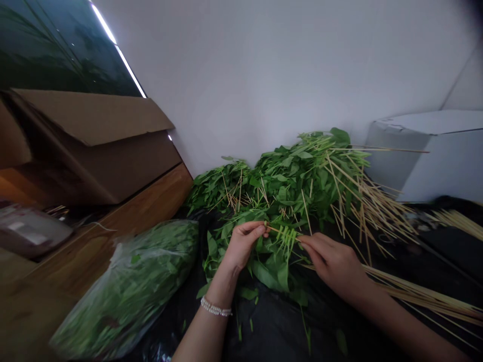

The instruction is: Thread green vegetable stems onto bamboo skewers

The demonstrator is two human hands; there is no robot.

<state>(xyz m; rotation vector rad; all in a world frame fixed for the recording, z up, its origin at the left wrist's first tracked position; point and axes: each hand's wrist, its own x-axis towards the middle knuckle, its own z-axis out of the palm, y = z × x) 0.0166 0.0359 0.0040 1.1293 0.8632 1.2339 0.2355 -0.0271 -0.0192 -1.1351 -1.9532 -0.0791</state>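
Note:
Between my two hands runs a thin bamboo skewer (274, 230) with several leafy green stems (287, 235) threaded side by side on it. Their leaves (271, 271) hang below. My left hand (245, 244) pinches the skewer's left end, where a small green stem end shows by the fingertips. Closed around the skewer's right end is my right hand (332, 261); its lower fingers are partly hidden. Behind the hands lies a large heap of skewered greens (287, 171), with bare skewer ends (377, 211) sticking out to the right.
A clear plastic bag of leaves (136, 286) lies at left on black plastic sheeting (271, 337). Loose skewers (426, 296) lie at right. An open cardboard box (105, 161) stands left, a white box (445, 156) right. A wall (264, 75) rises behind the heap.

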